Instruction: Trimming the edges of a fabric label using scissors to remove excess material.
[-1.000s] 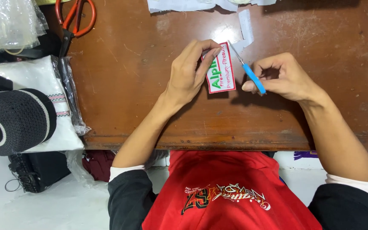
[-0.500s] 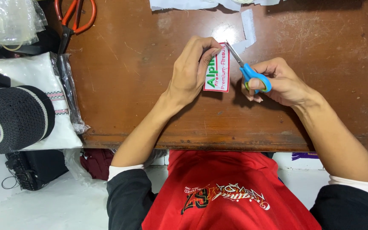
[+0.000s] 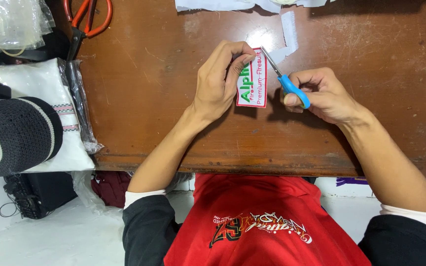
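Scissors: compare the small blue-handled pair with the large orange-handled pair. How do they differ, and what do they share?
The blue-handled scissors are small; the orange-handled scissors are clearly bigger. The blue-handled scissors are gripped in the right hand, blade tips at the edge of the white patch pinched by the left hand; the orange-handled scissors lie untouched at the wooden table's far left. Both have coloured handle loops.

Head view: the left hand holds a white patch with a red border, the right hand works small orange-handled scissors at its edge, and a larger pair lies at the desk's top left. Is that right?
Not quite. In the head view the small scissors in the right hand have blue handles; the orange-handled ones are the larger pair at the desk's top left. The left hand does hold the red-bordered white patch.
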